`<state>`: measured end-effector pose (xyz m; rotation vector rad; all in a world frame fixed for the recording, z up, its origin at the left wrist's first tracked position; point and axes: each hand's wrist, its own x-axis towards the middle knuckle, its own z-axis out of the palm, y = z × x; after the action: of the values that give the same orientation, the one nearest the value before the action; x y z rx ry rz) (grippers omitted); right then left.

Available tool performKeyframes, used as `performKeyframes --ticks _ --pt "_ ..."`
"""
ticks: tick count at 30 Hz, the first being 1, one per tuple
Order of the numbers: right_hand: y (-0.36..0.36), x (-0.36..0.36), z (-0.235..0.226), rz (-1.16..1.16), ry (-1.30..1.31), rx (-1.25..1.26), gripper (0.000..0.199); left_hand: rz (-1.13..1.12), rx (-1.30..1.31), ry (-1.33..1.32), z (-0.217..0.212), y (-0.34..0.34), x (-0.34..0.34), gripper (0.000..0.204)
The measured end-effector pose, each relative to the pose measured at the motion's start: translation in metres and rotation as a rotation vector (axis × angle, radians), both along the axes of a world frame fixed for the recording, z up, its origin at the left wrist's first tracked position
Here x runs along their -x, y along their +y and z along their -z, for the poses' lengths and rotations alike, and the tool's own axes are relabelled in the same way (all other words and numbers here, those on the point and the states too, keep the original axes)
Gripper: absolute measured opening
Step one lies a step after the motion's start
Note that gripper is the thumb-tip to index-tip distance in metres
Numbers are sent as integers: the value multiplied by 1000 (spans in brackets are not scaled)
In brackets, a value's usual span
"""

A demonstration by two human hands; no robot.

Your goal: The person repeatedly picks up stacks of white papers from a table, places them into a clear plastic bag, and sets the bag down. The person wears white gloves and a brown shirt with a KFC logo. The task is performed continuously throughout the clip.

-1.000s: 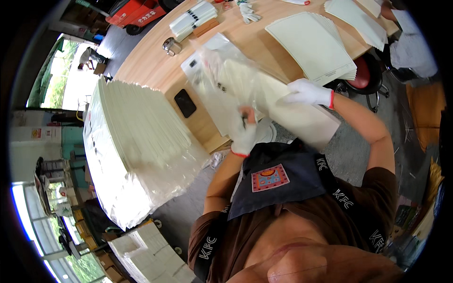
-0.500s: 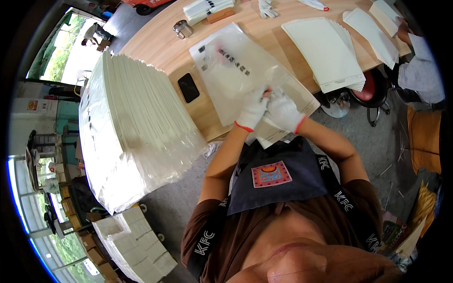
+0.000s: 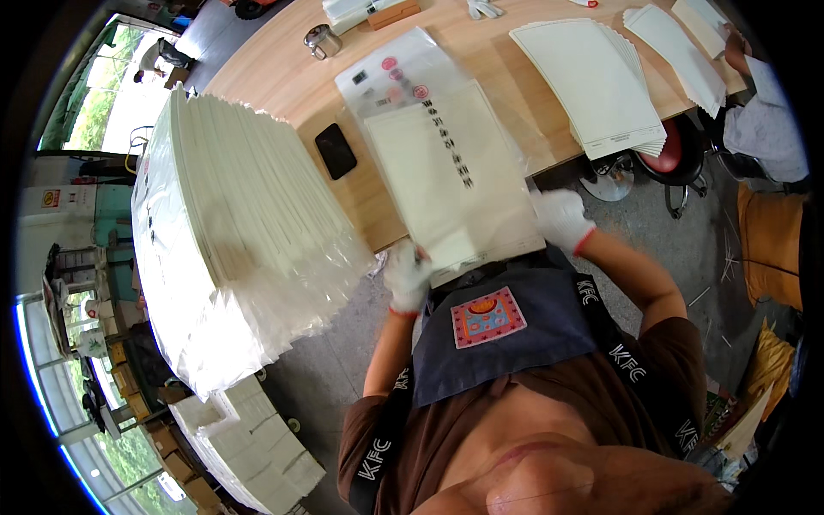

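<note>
A clear plastic bag (image 3: 369,94) with dark lettering and red stamp marks lies on the table in front of me. Inside it is a stack of cream paper sheets (image 3: 481,129), its near end reaching past the table edge against my apron. At the near left corner my left hand (image 3: 408,276), in a white glove with a red cuff, is closed on the bag's edge. My right hand (image 3: 562,221), gloved the same way, grips the right edge close to the near corner. Its fingertips are partly hidden and slightly blurred.
A tall stack of plastic-wrapped paper (image 3: 249,197) stands left, beside a black phone (image 3: 335,151) and a metal cup (image 3: 322,41). Fanned sheets (image 3: 592,86) lie right. Another person's arm (image 3: 736,53) reaches in at far right. A red-seated stool (image 3: 674,154) stands below.
My hands have moved apart from the bag's near middle to its two near corners. The bag now lies flatter, turned slightly, with its stamps and lettering plainer.
</note>
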<state>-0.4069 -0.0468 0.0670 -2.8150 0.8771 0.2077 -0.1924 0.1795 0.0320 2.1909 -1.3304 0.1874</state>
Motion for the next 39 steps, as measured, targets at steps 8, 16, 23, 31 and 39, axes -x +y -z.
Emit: performKeyframes --ticks 8,16,23,31,39 --pt "17 23 15 56 -225 -69 32 -88 29 170 -4 11 21 13" --pt "-10 49 38 186 -179 -234 28 -183 159 1030 46 55 19 14" --pt "-38 5 81 498 -420 -1375 39 -7 8 793 -33 -23 2 32" --pt "26 -105 -4 -23 -598 -1980 53 147 302 -106 -261 18 14 12" --pt "84 -273 -211 -649 -712 -1503 40 -607 1288 -21 -343 171 -90 26"
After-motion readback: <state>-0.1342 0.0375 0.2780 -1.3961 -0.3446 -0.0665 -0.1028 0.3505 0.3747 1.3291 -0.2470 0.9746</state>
